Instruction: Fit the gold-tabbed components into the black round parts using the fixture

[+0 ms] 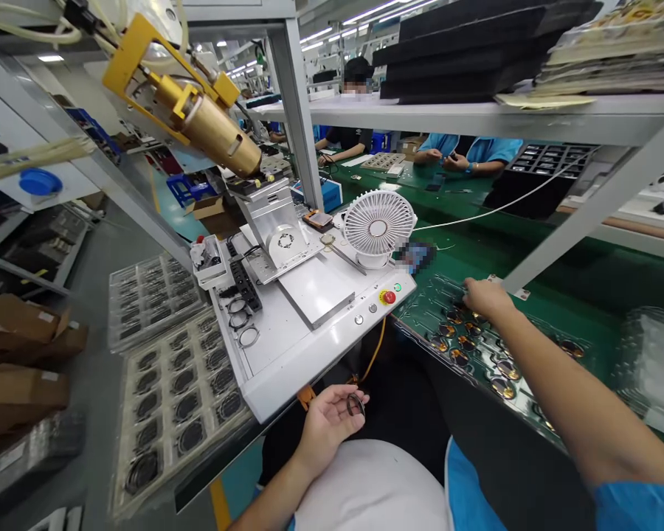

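Observation:
In the head view my left hand (332, 420) is low in front of my body, palm up, with its fingers curled on a thin dark ring (355, 405). My right hand (488, 299) reaches out over a clear plastic tray (429, 295) on the green bench. Its fingers are drawn together near the tray's far part, and what they pinch, if anything, is hidden. Several round parts with orange and dark faces (507, 369) lie in the tray below that hand and forearm.
A white machine bed with a metal plate (321, 291), red stop button (388, 296) and small white fan (379, 227) stands ahead. Above it hangs a brass-coloured press head (215, 133). Trays of dark rings (185, 405) lie left. Co-workers sit across the bench (443, 193).

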The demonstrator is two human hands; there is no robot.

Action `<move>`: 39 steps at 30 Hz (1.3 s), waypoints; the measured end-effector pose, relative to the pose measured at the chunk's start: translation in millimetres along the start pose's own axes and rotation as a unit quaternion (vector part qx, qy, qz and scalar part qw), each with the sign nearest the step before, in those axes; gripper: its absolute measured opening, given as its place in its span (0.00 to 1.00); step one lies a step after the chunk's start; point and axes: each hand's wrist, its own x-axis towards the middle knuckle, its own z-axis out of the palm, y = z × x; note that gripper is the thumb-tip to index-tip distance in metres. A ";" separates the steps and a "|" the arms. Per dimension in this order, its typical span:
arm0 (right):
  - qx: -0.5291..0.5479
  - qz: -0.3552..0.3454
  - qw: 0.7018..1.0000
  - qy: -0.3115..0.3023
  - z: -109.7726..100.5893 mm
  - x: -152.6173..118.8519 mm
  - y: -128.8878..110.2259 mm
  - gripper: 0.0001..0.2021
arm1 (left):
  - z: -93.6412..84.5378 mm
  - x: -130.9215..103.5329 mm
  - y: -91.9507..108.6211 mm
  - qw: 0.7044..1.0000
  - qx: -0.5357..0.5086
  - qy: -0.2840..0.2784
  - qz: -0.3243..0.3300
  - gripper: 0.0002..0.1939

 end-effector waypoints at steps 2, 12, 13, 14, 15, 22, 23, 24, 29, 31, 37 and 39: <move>0.000 0.022 1.000 -0.015 -0.2 -18.5 -6.4 0.05 | -2.1 -1.0 0.6 1.000 -0.011 0.001 -0.006 0.23; 0.432 -0.054 0.862 -0.258 53.8 -218.0 -129.4 0.19 | 16.1 8.8 17.5 0.988 0.023 -0.151 0.000 0.42; 0.410 -0.082 0.878 -0.235 56.0 -225.2 -136.4 0.16 | 17.0 9.1 18.7 0.989 0.022 -0.149 0.000 0.43; 0.383 -0.113 0.893 -0.209 57.3 -229.2 -140.9 0.14 | 16.9 8.9 19.4 0.989 0.021 -0.146 -0.002 0.43; 0.359 -0.145 0.904 -0.184 58.0 -230.7 -143.2 0.13 | 15.8 8.1 19.7 0.989 0.018 -0.145 -0.007 0.42; 0.334 -0.265 0.892 -0.149 63.7 -231.2 -136.7 0.10 | 2.0 -2.3 16.5 0.989 -0.064 -0.127 -0.039 0.50; 0.329 -0.272 0.892 -0.150 64.3 -232.0 -136.5 0.09 | 1.0 -3.2 16.1 0.989 -0.073 -0.120 -0.043 0.49; 0.322 -0.282 0.890 -0.156 64.4 -232.3 -136.9 0.09 | 0.2 -3.7 15.9 0.989 -0.078 -0.114 -0.047 0.47; 0.285 -0.325 0.878 -0.208 58.9 -208.7 -152.5 0.07 | -3.1 -1.5 17.4 0.992 -0.092 -0.076 -0.047 0.42; 0.284 -0.270 0.899 -0.194 59.1 -184.7 -166.4 0.08 | -3.4 0.1 18.4 0.992 -0.099 -0.063 -0.041 0.43; 0.362 -0.015 0.910 -0.200 77.8 -103.8 -217.6 0.13 | -1.4 -2.8 16.8 0.993 -0.079 -0.083 -0.022 0.45; 0.355 0.039 0.914 -0.192 84.3 -88.3 -227.4 0.13 | -3.6 -6.4 16.1 0.995 -0.067 -0.080 -0.007 0.45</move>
